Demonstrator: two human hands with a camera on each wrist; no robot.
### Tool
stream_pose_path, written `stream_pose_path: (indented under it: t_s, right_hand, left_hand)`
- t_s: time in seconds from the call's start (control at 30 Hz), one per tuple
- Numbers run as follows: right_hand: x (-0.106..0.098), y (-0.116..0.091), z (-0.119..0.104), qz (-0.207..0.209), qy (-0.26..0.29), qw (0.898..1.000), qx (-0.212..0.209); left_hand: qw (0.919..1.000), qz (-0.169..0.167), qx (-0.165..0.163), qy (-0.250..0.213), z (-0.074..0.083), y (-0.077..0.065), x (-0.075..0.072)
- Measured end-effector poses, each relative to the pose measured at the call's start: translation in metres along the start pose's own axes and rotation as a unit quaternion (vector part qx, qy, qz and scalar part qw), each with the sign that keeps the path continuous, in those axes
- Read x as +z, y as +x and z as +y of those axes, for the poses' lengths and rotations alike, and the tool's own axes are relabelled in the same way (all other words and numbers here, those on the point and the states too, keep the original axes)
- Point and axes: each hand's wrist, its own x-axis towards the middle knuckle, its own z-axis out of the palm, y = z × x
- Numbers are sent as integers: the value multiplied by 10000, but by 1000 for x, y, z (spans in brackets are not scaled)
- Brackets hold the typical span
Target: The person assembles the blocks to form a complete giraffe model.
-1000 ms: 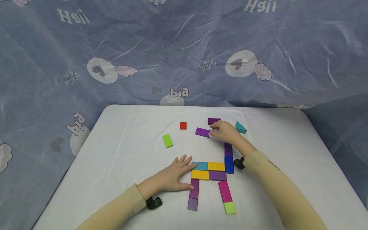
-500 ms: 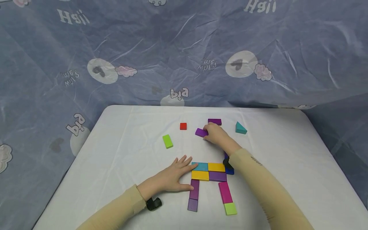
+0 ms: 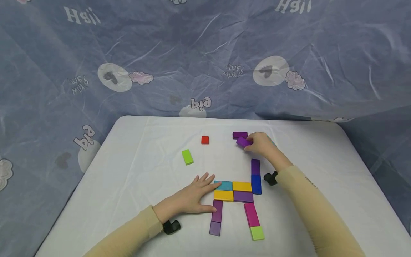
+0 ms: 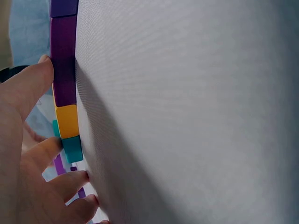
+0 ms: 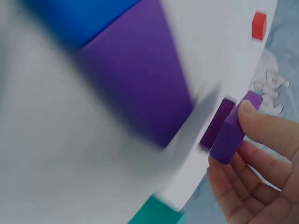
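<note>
Between thumb and fingers my right hand (image 3: 262, 145) pinches a purple block (image 5: 229, 133), held tilted off the table near another purple block (image 3: 239, 135) that lies flat. My left hand (image 3: 192, 197) lies spread at the left side of joined flat blocks. Its index finger touches the light-blue block (image 3: 225, 185), and its thumb touches the upper purple block (image 4: 63, 60) of the left column. Two yellow blocks, one being the upper yellow block (image 3: 242, 186), and a purple block (image 3: 243, 196) complete this body. A blue block (image 3: 256, 184) and purple block (image 3: 255, 167) extend upward on its right.
A red cube (image 3: 204, 140) and a lime block (image 3: 187, 157) lie loose toward the back. The teal triangular block (image 5: 156, 212) is mostly hidden behind my right hand in the head view. A magenta block (image 3: 251, 215) meets a lime square (image 3: 257, 233) in front.
My right hand first reached left and took hold of the loose purple block. It has since lifted it and carried it right. The left hand stays in place.
</note>
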Motion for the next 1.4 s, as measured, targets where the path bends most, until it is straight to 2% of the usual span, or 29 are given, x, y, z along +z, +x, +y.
stream_pose_path:
  t_s: [0.27,0.43,0.67,0.93,1.4]
  right_hand:
    - [5,-13,27,-128,-101,9988,463]
    - [8,-17,33,0,-66,9993,374]
    - [11,-14,42,33,-69,9999,-100]
    - [14,-12,51,-50,315,9995,34]
    - [20,-20,57,-33,644,9978,123]
  left_hand:
    - [10000,1,-33,-88,1,-1,-2]
    - [10000,-14,-41,-74,0,0,-1]
    - [10000,-2,-58,-66,0,0,0]
    - [10000,5,-39,-46,-1,0,0]
    - [10000,-23,-50,-57,0,0,0]
